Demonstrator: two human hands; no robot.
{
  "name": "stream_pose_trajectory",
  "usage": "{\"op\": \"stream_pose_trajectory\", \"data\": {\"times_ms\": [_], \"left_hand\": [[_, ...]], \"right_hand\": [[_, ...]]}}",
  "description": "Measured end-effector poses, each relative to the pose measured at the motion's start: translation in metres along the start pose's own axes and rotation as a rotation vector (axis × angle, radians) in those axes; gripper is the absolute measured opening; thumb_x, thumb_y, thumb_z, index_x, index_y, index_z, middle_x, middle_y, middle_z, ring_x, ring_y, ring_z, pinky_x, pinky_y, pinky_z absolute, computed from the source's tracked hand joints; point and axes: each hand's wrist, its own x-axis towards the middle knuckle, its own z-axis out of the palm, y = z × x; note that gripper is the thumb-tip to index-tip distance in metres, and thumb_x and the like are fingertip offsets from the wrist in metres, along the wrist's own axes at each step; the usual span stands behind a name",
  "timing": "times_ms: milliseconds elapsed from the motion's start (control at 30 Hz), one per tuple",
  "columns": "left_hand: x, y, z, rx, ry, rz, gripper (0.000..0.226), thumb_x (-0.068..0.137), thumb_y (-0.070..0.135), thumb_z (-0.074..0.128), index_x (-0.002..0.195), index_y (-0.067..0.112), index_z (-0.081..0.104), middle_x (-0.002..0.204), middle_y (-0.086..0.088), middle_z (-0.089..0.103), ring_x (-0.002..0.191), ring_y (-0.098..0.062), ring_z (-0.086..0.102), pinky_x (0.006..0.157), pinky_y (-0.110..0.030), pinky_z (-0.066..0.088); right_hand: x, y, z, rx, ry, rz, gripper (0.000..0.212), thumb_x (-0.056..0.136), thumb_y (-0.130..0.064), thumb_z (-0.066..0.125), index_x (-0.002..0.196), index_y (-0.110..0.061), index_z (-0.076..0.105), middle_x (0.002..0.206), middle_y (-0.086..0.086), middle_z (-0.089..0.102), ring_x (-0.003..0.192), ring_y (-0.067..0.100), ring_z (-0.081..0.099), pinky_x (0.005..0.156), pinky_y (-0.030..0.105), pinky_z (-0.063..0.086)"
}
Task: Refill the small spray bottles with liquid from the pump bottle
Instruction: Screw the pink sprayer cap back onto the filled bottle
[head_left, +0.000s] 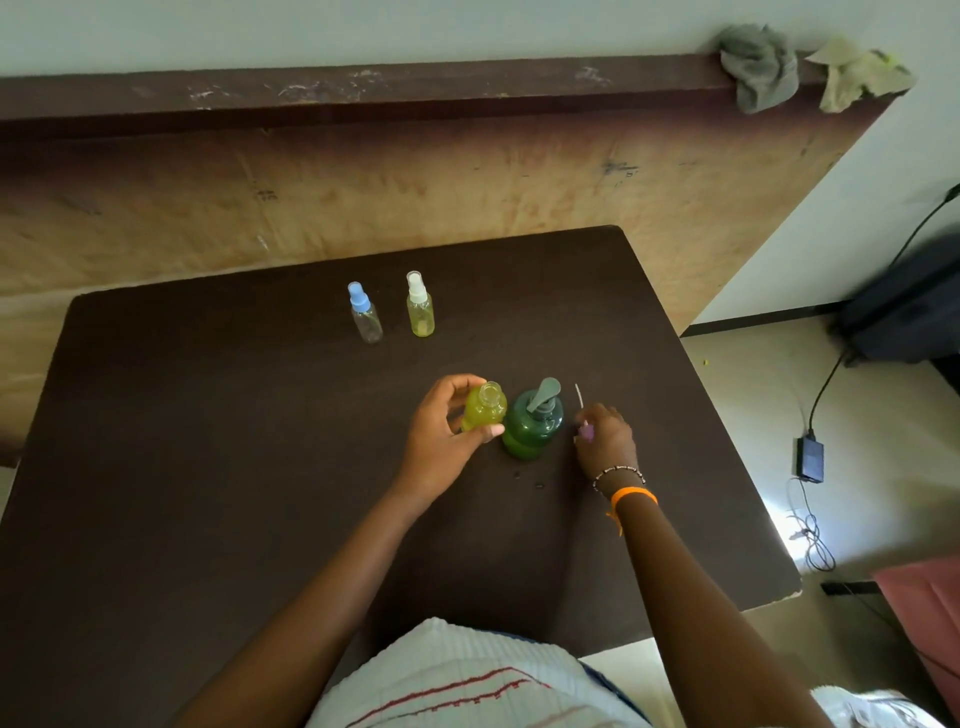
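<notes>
— Head view: left hand (441, 441) fingers?
— Curled round uncapped yellow-filled spray bottle (484, 406), just left of green pump bottle (533, 423) on surface (208, 467).
— Right hand (605, 441)?
— Pinching pink sprayer top (586, 430), just right of pump bottle.
— Beyond fingers?
— Blue-capped bottle (365, 313), white-capped bottle (420, 305), upright, well apart.

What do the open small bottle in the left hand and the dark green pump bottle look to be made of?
Small open-necked bottle of yellow-green liquid: likely clear plastic, since the liquid shows through its wall. Dark green pump bottle: apparently tinted translucent plastic, glossy, with liquid faintly visible near its base; its grey pump head looks opaque matte plastic. Glass cannot be ruled out.
</notes>
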Motion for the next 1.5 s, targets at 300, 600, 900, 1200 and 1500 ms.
{"op": "stream_pose_trajectory", "data": {"times_ms": [300, 600, 900, 1200, 1500], "left_hand": [[-0.012, 0.054, -0.009, -0.130, 0.138, 0.050, 0.044, 0.066, 0.004, 0.080, 0.093, 0.032, 0.059, 0.097, 0.008, 0.068, 0.090, -0.003, 0.065, 0.073, -0.017, 0.053], [-0.022, 0.087, -0.024, -0.263, 0.164, 0.166, 0.043, 0.071, -0.007, 0.072, 0.101, 0.021, 0.060, 0.093, 0.011, 0.067, 0.082, 0.006, 0.064, 0.067, -0.012, 0.050], [-0.028, 0.090, -0.035, -0.237, 0.205, 0.201, 0.044, 0.072, -0.002, 0.073, 0.099, 0.029, 0.060, 0.100, 0.004, 0.069, 0.090, -0.004, 0.066, 0.071, -0.019, 0.054], [-0.033, 0.091, -0.031, -0.222, 0.144, 0.208, 0.047, 0.071, -0.002, 0.073, 0.100, 0.032, 0.060, 0.099, 0.005, 0.069, 0.094, -0.003, 0.065, 0.077, -0.022, 0.055], [-0.035, 0.087, -0.033, -0.200, 0.089, 0.211, 0.047, 0.077, -0.002, 0.068, 0.104, 0.034, 0.057, 0.105, 0.003, 0.067, 0.096, 0.000, 0.063, 0.079, -0.017, 0.051]], "right_hand": [[-0.026, -0.082, -0.100, 0.433, 0.168, -0.224, 0.018, 0.078, -0.001, 0.071, 0.090, -0.011, 0.063, 0.083, 0.002, 0.065, 0.074, 0.011, 0.060, 0.066, 0.008, 0.048], [-0.078, -0.168, -0.160, 0.533, 0.065, -0.668, 0.034, 0.084, 0.003, 0.066, 0.102, -0.025, 0.060, 0.100, -0.010, 0.064, 0.088, 0.004, 0.063, 0.080, 0.012, 0.050], [-0.092, -0.203, -0.180, 0.343, 0.038, -0.957, 0.025, 0.081, -0.006, 0.063, 0.103, -0.018, 0.062, 0.099, -0.008, 0.063, 0.091, 0.010, 0.063, 0.081, 0.016, 0.051], [-0.086, -0.224, -0.159, -0.094, -0.196, -1.005, 0.030, 0.079, 0.012, 0.060, 0.103, -0.005, 0.066, 0.097, 0.005, 0.065, 0.081, 0.015, 0.057, 0.072, 0.011, 0.042], [-0.078, -0.224, -0.155, -0.121, -0.278, -0.875, 0.021, 0.078, 0.000, 0.071, 0.097, -0.007, 0.069, 0.091, 0.005, 0.068, 0.077, 0.016, 0.063, 0.069, 0.020, 0.049]]}}
